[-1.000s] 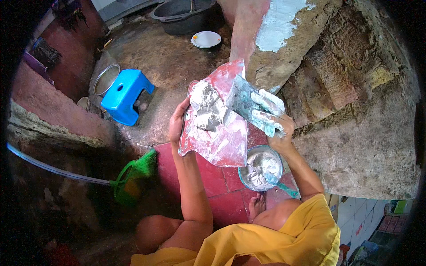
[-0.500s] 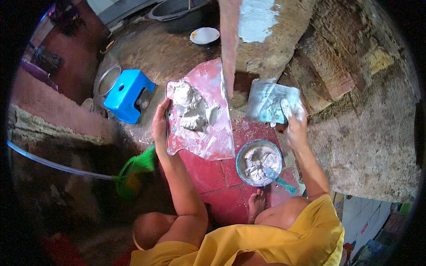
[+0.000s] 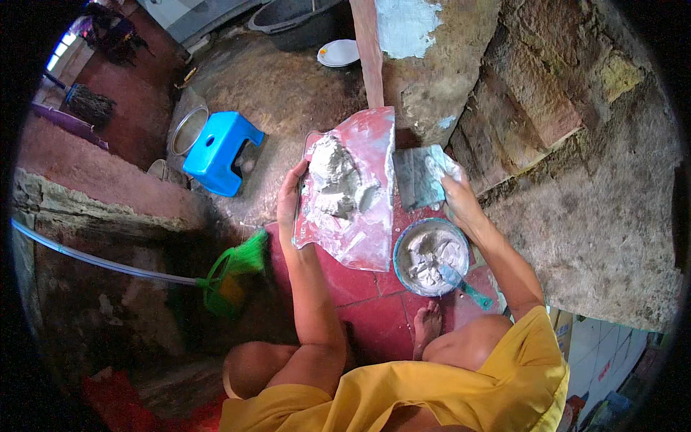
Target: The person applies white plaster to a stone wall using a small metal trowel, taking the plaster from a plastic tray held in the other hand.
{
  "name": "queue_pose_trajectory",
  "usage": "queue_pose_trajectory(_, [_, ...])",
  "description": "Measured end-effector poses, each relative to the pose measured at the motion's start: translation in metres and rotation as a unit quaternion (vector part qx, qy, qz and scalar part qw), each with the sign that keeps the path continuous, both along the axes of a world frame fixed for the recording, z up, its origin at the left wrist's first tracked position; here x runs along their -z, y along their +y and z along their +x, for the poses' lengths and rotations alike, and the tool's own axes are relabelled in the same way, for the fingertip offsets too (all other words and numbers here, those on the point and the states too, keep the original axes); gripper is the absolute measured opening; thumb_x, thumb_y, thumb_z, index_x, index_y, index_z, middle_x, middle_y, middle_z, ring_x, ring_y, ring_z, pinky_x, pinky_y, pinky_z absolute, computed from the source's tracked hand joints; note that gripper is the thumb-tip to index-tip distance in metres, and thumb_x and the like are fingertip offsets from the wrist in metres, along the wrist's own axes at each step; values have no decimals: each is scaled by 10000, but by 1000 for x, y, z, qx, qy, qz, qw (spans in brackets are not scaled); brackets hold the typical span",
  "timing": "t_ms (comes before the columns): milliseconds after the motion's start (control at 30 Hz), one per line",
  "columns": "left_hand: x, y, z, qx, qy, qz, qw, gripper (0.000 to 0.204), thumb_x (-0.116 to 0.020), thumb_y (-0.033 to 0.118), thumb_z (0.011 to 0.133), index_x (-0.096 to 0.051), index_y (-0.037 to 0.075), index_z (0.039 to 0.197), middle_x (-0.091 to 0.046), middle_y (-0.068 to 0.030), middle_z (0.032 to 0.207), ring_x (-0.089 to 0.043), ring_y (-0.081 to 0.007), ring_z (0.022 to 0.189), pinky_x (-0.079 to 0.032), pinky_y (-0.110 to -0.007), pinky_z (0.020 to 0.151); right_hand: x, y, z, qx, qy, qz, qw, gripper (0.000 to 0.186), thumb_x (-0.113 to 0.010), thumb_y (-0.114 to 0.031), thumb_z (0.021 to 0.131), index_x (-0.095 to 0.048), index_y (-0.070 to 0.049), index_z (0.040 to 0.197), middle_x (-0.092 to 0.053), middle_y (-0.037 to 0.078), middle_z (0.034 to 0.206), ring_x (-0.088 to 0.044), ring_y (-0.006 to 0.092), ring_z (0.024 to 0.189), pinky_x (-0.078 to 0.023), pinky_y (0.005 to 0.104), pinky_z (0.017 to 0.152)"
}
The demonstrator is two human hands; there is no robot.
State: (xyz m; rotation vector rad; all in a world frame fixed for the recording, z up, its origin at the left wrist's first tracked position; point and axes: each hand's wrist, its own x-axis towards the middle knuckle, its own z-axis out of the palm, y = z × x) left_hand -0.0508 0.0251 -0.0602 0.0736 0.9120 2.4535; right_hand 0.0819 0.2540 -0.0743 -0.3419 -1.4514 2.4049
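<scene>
My left hand (image 3: 289, 193) is closed on the left edge of a red board (image 3: 360, 241) smeared with white paste. A thick lump of whitish putty (image 3: 333, 164) sits on the board's upper left part. In my right hand (image 3: 461, 196) is a flat, square, putty-coated plate, like a plastering trowel (image 3: 417, 180), just beside the board's right edge. Below it on the floor stands a round bowl (image 3: 398, 270) of the same putty (image 3: 432, 252). A putty knife with a teal handle (image 3: 476, 295) leans in the bowl, its blade in the putty.
A rough wall (image 3: 568, 230) rises on the right, with a white patch (image 3: 409, 27) higher up. At left are a blue stool (image 3: 216, 147), a sieve-like round pan (image 3: 190, 129) and a green broom (image 3: 245, 259). Farther off sit a white plate (image 3: 340, 53) and a dark tub (image 3: 295, 29).
My right hand has brought the trowel left and down, away from the wall and close to the board. My left hand still holds the board; the whole view has shifted slightly.
</scene>
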Motion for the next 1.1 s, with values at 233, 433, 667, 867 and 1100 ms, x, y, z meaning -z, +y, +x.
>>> queue_pose_trajectory(233, [-18,-8,-3,59,-34,-75,995,211,-469,159,792,-556,-11,883,-583,-95,880,-557,-177,793,-441,-294,743,-27,54,9,69,-8,290,954,332,-586,-63,737,-484,-11,1048,-561,48,919,-527,105,806,-423,247,745])
queue_pose_trajectory(433, [14,-24,2,94,6,-251,964,222,-463,148,783,-559,-24,887,-576,-89,867,-531,-163,812,-398,-259,774,-72,50,-1,118,-78,473,870,293,-617,-84,692,-554,33,953,-599,62,874,-535,103,774,-426,238,713])
queue_pose_trajectory(667, [-4,-2,18,103,-61,-227,966,187,-482,143,765,-553,-11,844,-586,-94,774,-567,-171,658,-461,-274,635,-51,55,-12,25,-83,475,876,274,-616,-131,694,-578,21,920,-616,72,842,-550,103,739,-433,238,674])
queue_pose_trajectory(867, [15,3,12,161,-129,-115,972,199,-462,134,776,-548,-24,861,-601,-129,779,-599,-208,664,-494,-306,635,-30,45,-13,-22,-108,448,887,278,-615,-120,687,-580,22,923,-615,71,851,-548,98,756,-433,237,682])
queue_pose_trajectory(1100, [50,8,3,172,-154,-108,967,201,-457,129,783,-541,-29,876,-596,-129,783,-596,-205,660,-493,-310,644,-26,14,-5,-116,-69,398,907,270,-609,-61,678,-572,34,927,-611,76,867,-545,91,772,-439,239,700])
